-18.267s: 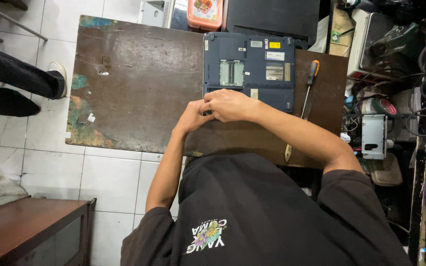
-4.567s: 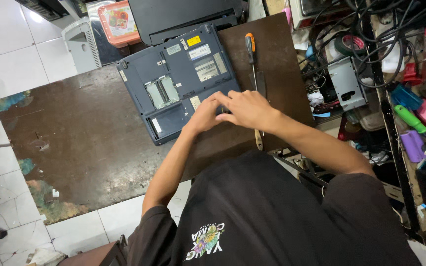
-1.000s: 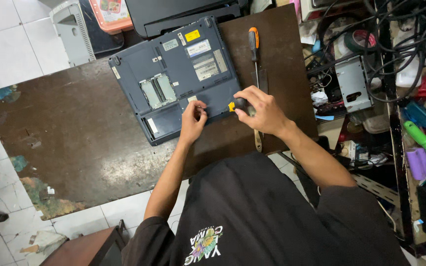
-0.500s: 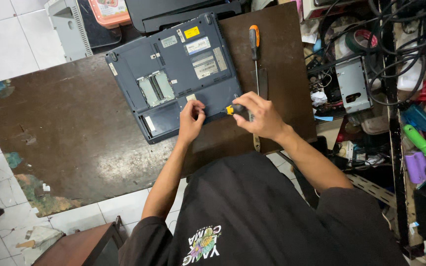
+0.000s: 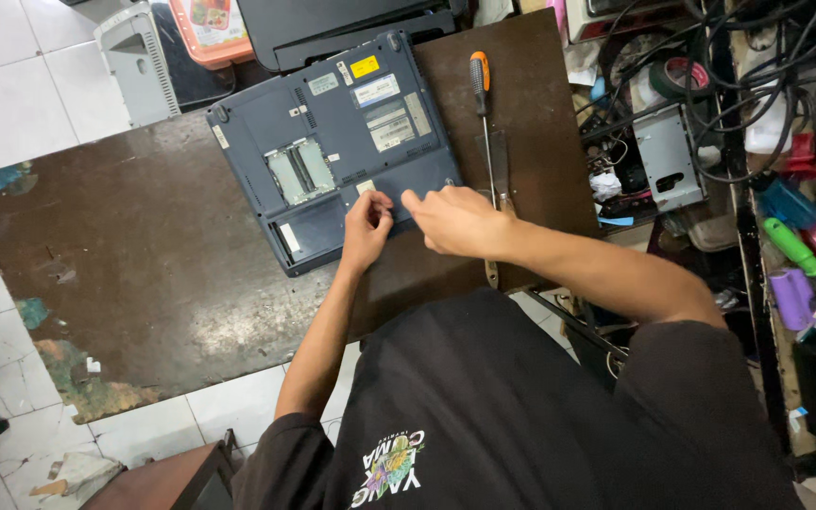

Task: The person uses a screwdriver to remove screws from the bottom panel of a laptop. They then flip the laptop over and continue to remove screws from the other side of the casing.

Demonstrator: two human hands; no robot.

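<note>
A dark blue laptop lies upside down on a worn brown table, its bottom panels and labels facing up. My left hand rests on the laptop's near edge with its fingers curled, beside a small white sticker. My right hand is just to its right, fingertips touching the laptop's near right corner. I cannot see whether the right hand holds anything under its fingers.
A long screwdriver with an orange handle and a flat metal blade tool lie right of the laptop. A black device and an orange box sit at the back. Cables, a metal box and coloured tools crowd the right side.
The small yellow-and-black tool seen in my right hand half a second ago no longer shows. Both hands have stayed at the laptop's near edge, the right one lowered onto it.
</note>
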